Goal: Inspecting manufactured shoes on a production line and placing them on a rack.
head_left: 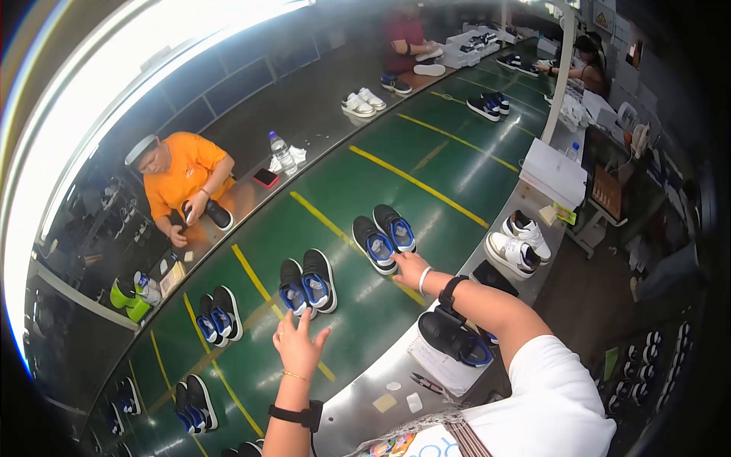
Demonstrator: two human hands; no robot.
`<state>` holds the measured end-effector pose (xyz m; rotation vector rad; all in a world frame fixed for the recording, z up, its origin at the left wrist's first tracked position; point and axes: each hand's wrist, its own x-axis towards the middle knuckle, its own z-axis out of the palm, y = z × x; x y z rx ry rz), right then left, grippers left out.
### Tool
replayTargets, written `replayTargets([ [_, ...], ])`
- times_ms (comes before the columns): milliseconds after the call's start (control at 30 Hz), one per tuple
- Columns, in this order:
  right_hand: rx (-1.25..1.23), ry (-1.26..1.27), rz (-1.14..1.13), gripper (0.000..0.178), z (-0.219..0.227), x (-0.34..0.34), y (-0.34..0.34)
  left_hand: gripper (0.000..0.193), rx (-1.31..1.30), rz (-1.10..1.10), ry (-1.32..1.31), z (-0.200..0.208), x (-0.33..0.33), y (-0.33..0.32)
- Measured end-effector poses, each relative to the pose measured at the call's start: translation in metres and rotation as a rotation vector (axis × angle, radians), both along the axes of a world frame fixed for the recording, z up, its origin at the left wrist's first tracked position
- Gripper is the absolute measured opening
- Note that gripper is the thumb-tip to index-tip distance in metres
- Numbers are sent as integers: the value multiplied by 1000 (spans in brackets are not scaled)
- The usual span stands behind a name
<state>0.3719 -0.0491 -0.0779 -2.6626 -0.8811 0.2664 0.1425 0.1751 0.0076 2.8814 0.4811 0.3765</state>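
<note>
My left hand point(299, 346) is raised over the green conveyor belt point(426, 263) with its fingers spread and nothing in it. Its fingertips are close to the heels of a pair of black shoes point(318, 280) with white soles and blue linings. My right hand point(413, 270) reaches to a similar pair, at the heel of its nearer shoe point(375, 245); the fingers look stretched out, and whether they touch it I cannot tell. The other shoe point(395, 227) of that pair stands alongside. A single black shoe point(449, 335) lies on a notebook point(435, 365) under my right forearm.
More black pairs point(219, 316) stand on the belt between yellow lines. On my bench are pliers point(426, 383), small pale pads point(384, 403), white sneakers point(519, 245) and a white box point(553, 174). Across the belt a person in orange point(186, 175) handles a dark shoe; others work farther off.
</note>
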Motion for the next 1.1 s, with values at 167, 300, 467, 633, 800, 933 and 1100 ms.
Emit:
replayTargets([
  [167,-278,-39,-113,63,-34,74,34,49,-93,-101,86,-25,-43,-6],
  [300,-522,266,-115,62,-30,85,54,42,-130,-33,200,-41,-98,1],
  [467,-305,199,-107,56,-37,85,37,40,-348,58,224,-47,-140,6],
  [633,250,159,248,51,-6,6,17,42,-1265,224,-25,-64,-126,0],
  [800,509,142,620,44,90,-143,21,74,-1865,-15,-577,-1,-91,-38],
  [933,597,-97,823,48,170,-237,14,80,-2048,-194,-820,41,-131,-43],
  [1100,1408,972,256,72,163,-285,13,90,-2321,-706,-878,38,-193,-20],
])
